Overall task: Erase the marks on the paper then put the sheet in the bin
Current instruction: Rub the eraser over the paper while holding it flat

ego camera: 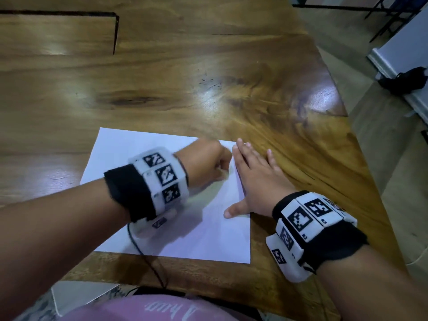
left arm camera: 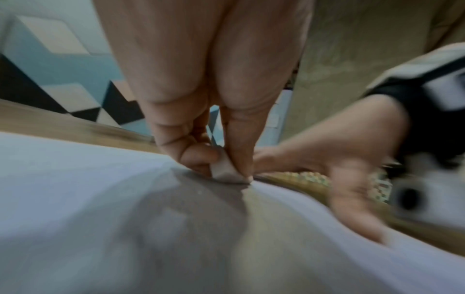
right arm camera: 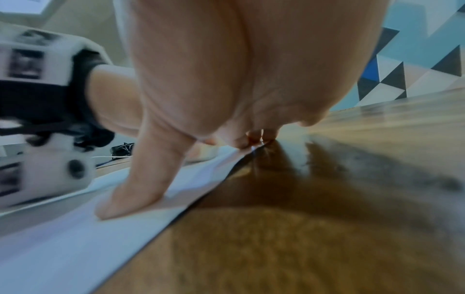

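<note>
A white sheet of paper (ego camera: 129, 154) lies flat on the wooden table (ego camera: 208, 66) near its front edge. My left hand (ego camera: 208, 163) is over the sheet's far right part, fingers curled. In the left wrist view it pinches a small white eraser (left arm camera: 225, 171) whose tip touches the paper (left arm camera: 75, 189). My right hand (ego camera: 254, 179) lies flat with straight fingers across the sheet's right edge, thumb on the paper (right arm camera: 62, 238) and fingertips on the wood. No marks can be made out on the visible paper; the part under the left hand is hidden. No bin is visible.
The table's right edge (ego camera: 361, 144) runs diagonally close beside my right hand, with floor beyond. A black object (ego camera: 407, 79) sits by a white panel at the far right. A dark cable (ego camera: 148, 262) hangs from my left wrist over the front edge.
</note>
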{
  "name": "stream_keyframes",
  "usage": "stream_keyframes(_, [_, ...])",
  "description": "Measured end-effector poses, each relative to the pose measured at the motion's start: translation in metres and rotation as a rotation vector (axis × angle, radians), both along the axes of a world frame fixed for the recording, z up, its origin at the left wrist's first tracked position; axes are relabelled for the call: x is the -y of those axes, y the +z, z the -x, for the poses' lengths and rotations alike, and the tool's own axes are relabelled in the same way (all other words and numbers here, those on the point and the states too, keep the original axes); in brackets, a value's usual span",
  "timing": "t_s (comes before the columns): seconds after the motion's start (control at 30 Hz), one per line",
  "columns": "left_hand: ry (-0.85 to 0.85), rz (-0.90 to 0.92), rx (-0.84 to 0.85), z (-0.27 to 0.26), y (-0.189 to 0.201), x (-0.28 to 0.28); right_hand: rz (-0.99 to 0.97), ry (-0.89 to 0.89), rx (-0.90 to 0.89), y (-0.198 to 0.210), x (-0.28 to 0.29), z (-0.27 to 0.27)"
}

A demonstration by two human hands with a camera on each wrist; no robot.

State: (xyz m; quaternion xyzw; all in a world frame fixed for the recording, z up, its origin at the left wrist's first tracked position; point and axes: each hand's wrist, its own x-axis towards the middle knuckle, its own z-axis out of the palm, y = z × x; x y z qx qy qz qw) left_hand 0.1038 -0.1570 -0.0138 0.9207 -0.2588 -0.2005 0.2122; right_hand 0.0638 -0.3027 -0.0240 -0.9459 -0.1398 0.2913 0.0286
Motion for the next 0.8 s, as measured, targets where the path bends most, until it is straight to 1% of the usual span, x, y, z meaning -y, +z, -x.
stream_keyframes(0.1, [-0.180, -0.021, -0.072, 0.037, -0.004, -0.016, 0.002, -0.001, -0.009, 0.000, 0.000, 0.000])
stream_keyframes(0.17, [-0.203, -0.024, -0.127, 0.047, -0.004, -0.022, 0.002, -0.003, -0.014, 0.001, 0.000, 0.001])
stream_keyframes(0.23, [-0.137, -0.009, -0.102, 0.035, -0.002, -0.018, 0.005, 0.000, -0.014, 0.001, -0.001, 0.001])
stream_keyframes(0.33, [0.080, 0.013, 0.055, -0.002, 0.002, -0.006, 0.018, 0.000, -0.018, 0.001, -0.001, 0.000])
stream_keyframes(0.37, [0.114, 0.011, 0.083, -0.008, 0.002, -0.004, 0.025, 0.001, -0.022, 0.001, -0.002, 0.000])
stream_keyframes(0.4, [0.112, 0.009, 0.092, -0.009, 0.001, -0.004, 0.030, 0.002, -0.027, 0.001, -0.002, 0.000])
stream_keyframes(0.47, [0.040, 0.026, 0.080, 0.006, -0.002, -0.013, 0.027, 0.000, -0.028, 0.000, -0.001, 0.000])
stream_keyframes(0.53, [-0.051, 0.035, 0.024, 0.033, -0.005, -0.025, 0.028, -0.001, -0.030, 0.000, -0.002, 0.000])
stream_keyframes(0.6, [-0.100, 0.023, -0.052, 0.050, -0.008, -0.034, 0.029, 0.000, -0.032, 0.000, -0.002, 0.000])
stream_keyframes(0.63, [-0.101, 0.010, -0.082, 0.050, -0.007, -0.034, 0.028, 0.000, -0.031, 0.000, -0.002, 0.000])
stream_keyframes(0.7, [-0.054, -0.008, -0.066, 0.033, -0.004, -0.027, 0.026, -0.002, -0.028, 0.000, -0.002, 0.000])
stream_keyframes(0.8, [0.106, 0.015, 0.026, 0.000, -0.004, -0.018, 0.029, -0.003, -0.025, 0.000, -0.002, 0.000])
